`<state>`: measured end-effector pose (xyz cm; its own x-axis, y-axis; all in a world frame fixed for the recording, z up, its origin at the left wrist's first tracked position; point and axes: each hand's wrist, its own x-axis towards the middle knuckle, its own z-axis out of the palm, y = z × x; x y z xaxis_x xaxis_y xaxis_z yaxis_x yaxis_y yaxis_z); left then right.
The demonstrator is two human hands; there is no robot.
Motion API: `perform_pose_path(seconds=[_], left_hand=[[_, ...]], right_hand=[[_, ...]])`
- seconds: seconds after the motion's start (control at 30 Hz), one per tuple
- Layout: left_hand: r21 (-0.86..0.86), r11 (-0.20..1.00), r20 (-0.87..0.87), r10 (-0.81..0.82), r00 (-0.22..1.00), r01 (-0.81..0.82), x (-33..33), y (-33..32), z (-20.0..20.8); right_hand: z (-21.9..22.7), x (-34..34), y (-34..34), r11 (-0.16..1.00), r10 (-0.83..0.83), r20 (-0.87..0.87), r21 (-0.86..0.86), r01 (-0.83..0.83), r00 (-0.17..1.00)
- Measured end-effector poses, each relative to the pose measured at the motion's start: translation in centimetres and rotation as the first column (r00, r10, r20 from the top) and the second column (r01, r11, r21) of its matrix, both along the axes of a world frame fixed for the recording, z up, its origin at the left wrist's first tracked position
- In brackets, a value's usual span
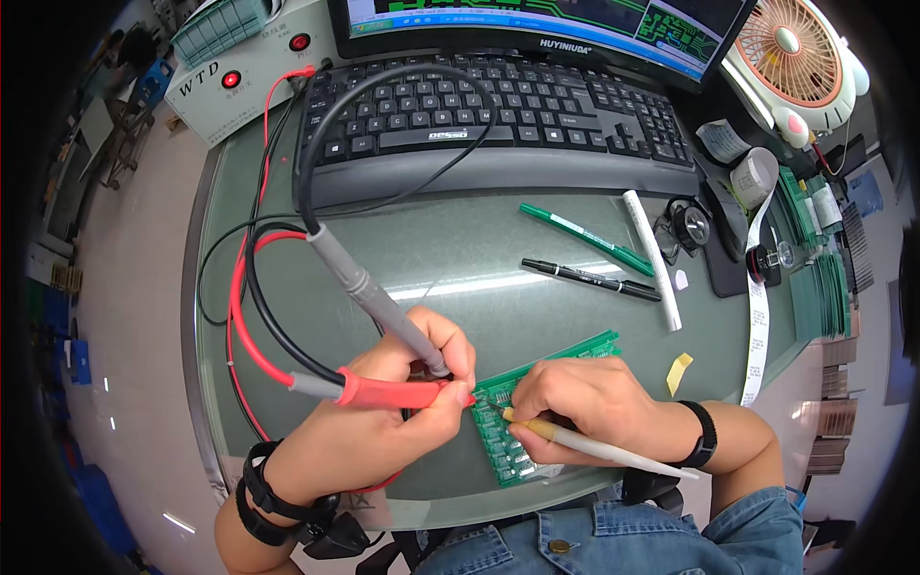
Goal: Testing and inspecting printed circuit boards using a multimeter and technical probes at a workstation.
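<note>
My left hand (350, 441) is closed around two test probes. The grey probe (369, 292) slants down through the fingers. The red probe (398, 394) lies nearly level, its tip over the left edge of a green circuit board (500, 450). My right hand (609, 407) pinches a slim white pen-shaped tool (613, 450) with a yellowish front end. Its thin dark point reaches the board close to the red probe's tip. Both hands cover part of the board, and I cannot tell whether the tips touch it.
Behind are a black keyboard (460, 177), a monitor (537, 43) and a switch box (249, 72). Pens (586, 240) and a white stick (652, 259) lie mid-table. At right are a loupe (688, 226), a paper label strip (757, 326), stacked boards (819, 287) and a fan (791, 62). Probe cables (251, 316) loop at left.
</note>
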<state>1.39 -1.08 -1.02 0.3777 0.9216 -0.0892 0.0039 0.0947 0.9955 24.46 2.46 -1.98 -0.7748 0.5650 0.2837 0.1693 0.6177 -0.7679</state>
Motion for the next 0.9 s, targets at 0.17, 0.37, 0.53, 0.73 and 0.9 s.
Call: perform_pose_path(seconds=[0.17, 0.37, 0.53, 0.73, 0.9], left_hand=[[0.004, 1.0, 0.004, 0.002, 1.0, -0.002, 0.0, -0.03, -0.11], [-0.019, 1.0, 0.024, 0.0, 1.0, 0.001, 0.07, -0.01, 0.12], [-0.044, 0.999, 0.014, 0.004, 1.0, -0.003, 0.09, -0.01, 0.19], [-0.066, 0.998, 0.005, 0.002, 1.0, -0.002, 0.13, -0.01, 0.35], [-0.055, 0.998, 0.002, 0.0, 1.0, 0.0, 0.14, 0.02, 0.26]], right_hand=[[-0.13, -0.06, -0.03, 1.0, 0.0, 0.002, 0.015, 0.0, 1.0], [0.04, -0.17, -0.05, 1.0, -0.003, 0.003, 0.016, 0.003, 1.0], [0.02, -0.22, -0.07, 1.0, -0.015, 0.0, 0.024, 0.015, 1.0], [0.09, -0.28, -0.06, 1.0, -0.016, 0.003, 0.022, 0.016, 1.0], [0.16, -0.32, -0.12, 1.0, -0.021, -0.001, 0.016, 0.021, 1.0]])
